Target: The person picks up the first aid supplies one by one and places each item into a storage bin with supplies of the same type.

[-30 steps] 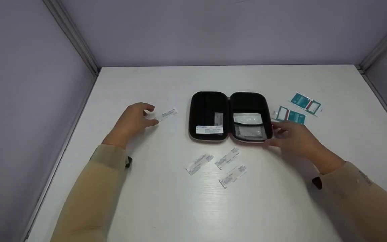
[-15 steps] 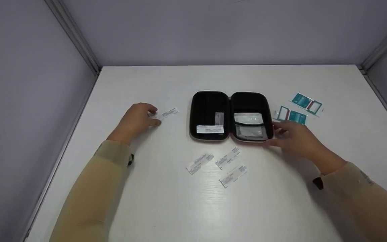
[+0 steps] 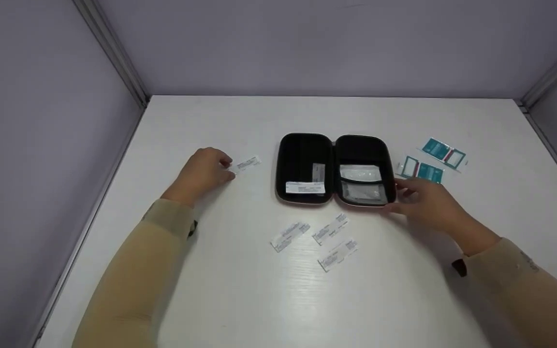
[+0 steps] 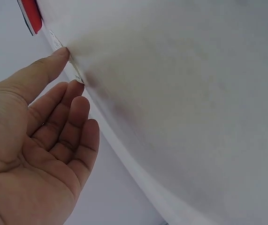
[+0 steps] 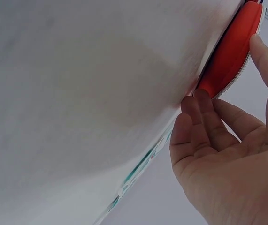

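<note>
My left hand (image 3: 206, 169) is at the left end of a paper-wrapped adhesive bandage (image 3: 248, 164) lying on the table. In the left wrist view, the thumb and a fingertip touch the bandage (image 4: 79, 75), apart from each other. An unfolded zip case (image 3: 332, 188), black inside, lies to the right. By its right edge, my right hand (image 3: 426, 203) grips it. The right wrist view has the thumb against the zipper and fingertips by the case's red shell (image 5: 234, 47). Inside are a white wrapped strip (image 3: 304, 188) at left and clear packets (image 3: 363, 192) at right.
Several wrapped bandages (image 3: 290, 236) lie in front of the case on the white table (image 3: 259, 299). Two teal-and-white packets (image 3: 445, 153) sit beyond the right hand. Grey panels (image 3: 307, 48) enclose the back and sides.
My left hand has shifted slightly right, its fingertips now further over the bandage's left end. The right hand stays at the case's edge. The head view has shifted a little.
</note>
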`<action>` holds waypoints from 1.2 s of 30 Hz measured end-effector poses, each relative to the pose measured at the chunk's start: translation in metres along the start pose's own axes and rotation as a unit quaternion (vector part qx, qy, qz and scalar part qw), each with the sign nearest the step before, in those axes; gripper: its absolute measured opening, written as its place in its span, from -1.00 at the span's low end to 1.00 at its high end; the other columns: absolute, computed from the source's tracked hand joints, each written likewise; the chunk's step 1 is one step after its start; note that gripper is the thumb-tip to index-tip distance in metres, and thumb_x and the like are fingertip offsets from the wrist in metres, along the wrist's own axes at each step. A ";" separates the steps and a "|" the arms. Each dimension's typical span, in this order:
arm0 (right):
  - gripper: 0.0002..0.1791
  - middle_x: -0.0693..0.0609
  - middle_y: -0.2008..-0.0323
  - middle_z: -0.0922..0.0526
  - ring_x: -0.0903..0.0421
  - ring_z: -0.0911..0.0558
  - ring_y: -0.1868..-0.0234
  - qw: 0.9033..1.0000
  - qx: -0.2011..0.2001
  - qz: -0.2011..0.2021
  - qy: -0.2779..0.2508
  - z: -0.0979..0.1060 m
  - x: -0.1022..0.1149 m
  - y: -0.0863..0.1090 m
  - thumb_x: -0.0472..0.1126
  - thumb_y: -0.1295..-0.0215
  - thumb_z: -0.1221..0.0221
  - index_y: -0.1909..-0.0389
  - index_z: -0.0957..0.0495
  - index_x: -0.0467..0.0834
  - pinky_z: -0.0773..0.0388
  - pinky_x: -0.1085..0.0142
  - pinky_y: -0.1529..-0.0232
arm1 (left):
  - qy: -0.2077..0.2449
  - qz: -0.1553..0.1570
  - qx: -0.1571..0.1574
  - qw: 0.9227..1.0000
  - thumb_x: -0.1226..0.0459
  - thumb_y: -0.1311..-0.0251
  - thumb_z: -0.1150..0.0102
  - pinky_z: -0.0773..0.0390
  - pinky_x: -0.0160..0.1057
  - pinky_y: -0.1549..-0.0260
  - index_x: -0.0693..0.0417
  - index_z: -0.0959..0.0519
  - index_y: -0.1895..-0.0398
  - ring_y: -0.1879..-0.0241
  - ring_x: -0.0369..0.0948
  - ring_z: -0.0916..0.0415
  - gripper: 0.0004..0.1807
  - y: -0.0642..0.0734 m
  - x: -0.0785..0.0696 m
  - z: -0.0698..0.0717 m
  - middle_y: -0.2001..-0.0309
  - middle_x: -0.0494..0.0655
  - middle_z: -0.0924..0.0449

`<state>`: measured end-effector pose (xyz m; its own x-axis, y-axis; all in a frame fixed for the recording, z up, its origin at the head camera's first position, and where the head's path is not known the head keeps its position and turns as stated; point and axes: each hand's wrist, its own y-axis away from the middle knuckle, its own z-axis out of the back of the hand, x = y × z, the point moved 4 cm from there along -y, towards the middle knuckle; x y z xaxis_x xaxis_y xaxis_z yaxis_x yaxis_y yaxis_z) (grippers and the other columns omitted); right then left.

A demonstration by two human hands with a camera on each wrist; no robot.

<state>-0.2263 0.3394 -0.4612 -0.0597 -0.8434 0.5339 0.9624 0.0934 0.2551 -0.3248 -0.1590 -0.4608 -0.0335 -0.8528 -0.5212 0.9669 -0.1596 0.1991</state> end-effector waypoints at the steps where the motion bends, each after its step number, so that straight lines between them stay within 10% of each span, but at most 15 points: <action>1: 0.11 -0.27 -0.42 -0.67 -0.28 -0.58 -0.44 1.000 -0.001 -0.001 0.000 0.000 0.000 0.000 0.35 -0.31 -0.57 -0.71 -0.41 -0.12 -0.60 -0.32 -0.45 | -0.001 -0.001 0.000 1.000 0.26 -0.52 -0.41 -0.54 0.17 -0.56 0.22 -0.68 -0.43 -0.45 0.11 -0.59 -0.52 0.000 -0.001 0.000 -0.36 0.14 -0.72; 36: -0.01 -0.24 -0.36 -0.71 -0.24 -0.62 -0.37 1.000 -0.010 0.012 -0.014 0.000 0.000 0.003 0.19 -0.38 -0.57 -0.69 -0.45 -0.15 -0.66 -0.22 -0.37 | -0.001 -0.087 -0.001 0.996 0.22 -0.51 -0.47 -0.68 -0.01 -0.14 0.14 -0.72 -0.42 -0.13 -0.01 -0.64 -0.52 0.001 -0.061 0.003 -0.25 0.06 -0.78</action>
<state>-0.2237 0.3393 -0.4603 -0.0434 -0.8259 0.5622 0.9686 0.1031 0.2261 -0.3223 -0.1086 -0.4264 -0.2006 -0.8139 -0.5453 0.9468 -0.3040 0.1054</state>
